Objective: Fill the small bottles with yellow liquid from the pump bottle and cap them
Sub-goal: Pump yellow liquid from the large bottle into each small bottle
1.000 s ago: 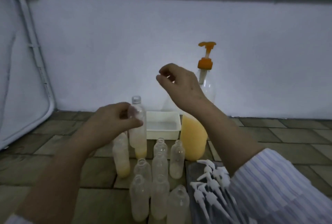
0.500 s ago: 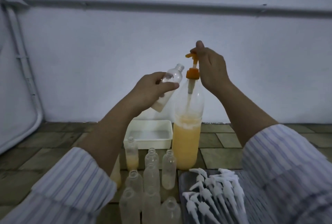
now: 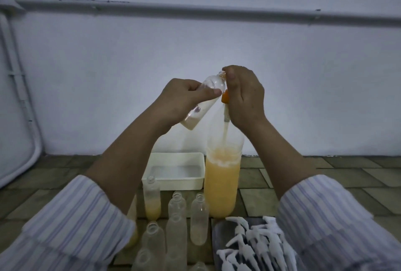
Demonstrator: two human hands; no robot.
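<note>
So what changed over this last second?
The left hand lifted its small bottle from the floor group and tilted its mouth to the pump spout. The right hand moved onto the pump head, now covering it. The pump bottle, tray, floor bottles and caps stayed put.

- I see a white tub [image 3: 173,180] on the floor, with a little clear water in it.
- The floor [image 3: 325,175] is made of brown tiles.
- Behind it is a big white wall [image 3: 303,97].
- A long white pipe [image 3: 195,9] runs across the wall, up high.
- Another white pipe [image 3: 19,88] goes down on the left.
</note>
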